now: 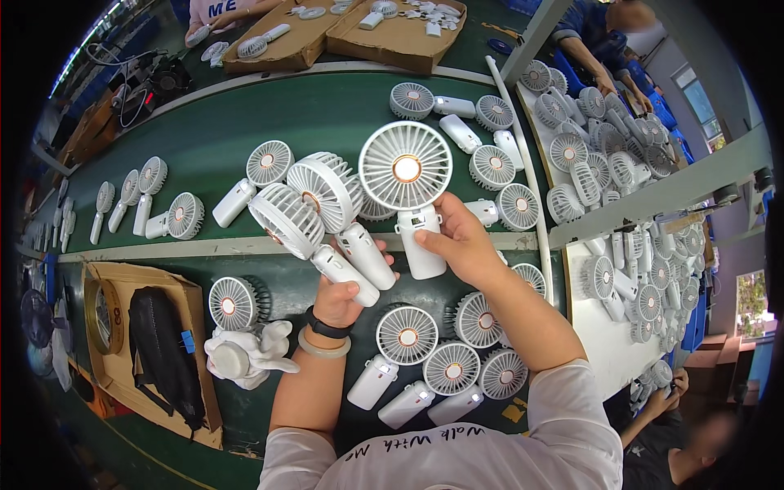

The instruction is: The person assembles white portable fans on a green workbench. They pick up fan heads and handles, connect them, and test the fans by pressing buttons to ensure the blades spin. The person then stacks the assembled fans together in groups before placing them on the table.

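My left hand, with a dark wristband and a pale bangle at the wrist, is closed round the handles of two white handheld fans. One fan tilts left; the other fan overlaps it from behind. Gripped in my right hand is a third white handheld fan, head up, its round grille with an orange-ringed centre facing me. My right thumb presses on the handle near a small dark display. Below my hands, several similar fans lie on the green bench.
More fans lie along the green belt ahead. A carton with a black pouch and tape roll stands left, beside a white crumpled bag. Fans crowd the white table at right. Co-workers' hands show beyond.
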`<state>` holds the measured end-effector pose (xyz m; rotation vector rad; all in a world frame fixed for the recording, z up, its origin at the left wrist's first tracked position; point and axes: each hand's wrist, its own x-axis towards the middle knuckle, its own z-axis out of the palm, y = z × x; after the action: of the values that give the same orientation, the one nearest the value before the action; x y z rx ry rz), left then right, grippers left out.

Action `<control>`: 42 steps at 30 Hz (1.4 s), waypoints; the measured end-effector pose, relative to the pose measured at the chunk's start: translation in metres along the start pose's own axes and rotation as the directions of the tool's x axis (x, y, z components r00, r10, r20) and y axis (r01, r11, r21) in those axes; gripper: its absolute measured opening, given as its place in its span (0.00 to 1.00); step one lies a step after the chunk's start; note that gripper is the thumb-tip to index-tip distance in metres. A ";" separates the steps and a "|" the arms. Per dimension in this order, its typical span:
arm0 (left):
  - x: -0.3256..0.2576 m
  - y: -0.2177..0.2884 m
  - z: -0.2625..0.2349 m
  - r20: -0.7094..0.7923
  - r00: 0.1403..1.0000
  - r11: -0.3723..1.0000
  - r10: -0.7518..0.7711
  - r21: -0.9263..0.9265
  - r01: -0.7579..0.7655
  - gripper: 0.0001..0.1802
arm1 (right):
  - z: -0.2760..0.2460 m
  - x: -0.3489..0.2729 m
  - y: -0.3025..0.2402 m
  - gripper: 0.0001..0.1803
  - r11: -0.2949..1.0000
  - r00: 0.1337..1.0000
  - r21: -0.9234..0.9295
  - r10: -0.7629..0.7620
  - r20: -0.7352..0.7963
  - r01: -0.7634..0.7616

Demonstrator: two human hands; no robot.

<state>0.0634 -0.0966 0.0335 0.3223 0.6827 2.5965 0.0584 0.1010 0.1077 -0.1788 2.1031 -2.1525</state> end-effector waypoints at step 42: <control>-0.046 0.025 0.121 0.049 0.998 0.682 -0.030 0.731 -0.015 0.58 | 0.019 -0.074 -0.020 0.47 0.644 0.979 0.759 -0.073 0.189 -0.099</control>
<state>0.1340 -0.0875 0.1442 0.6240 1.6941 2.1577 0.1343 0.0957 0.1280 -0.2687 0.9168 -2.6579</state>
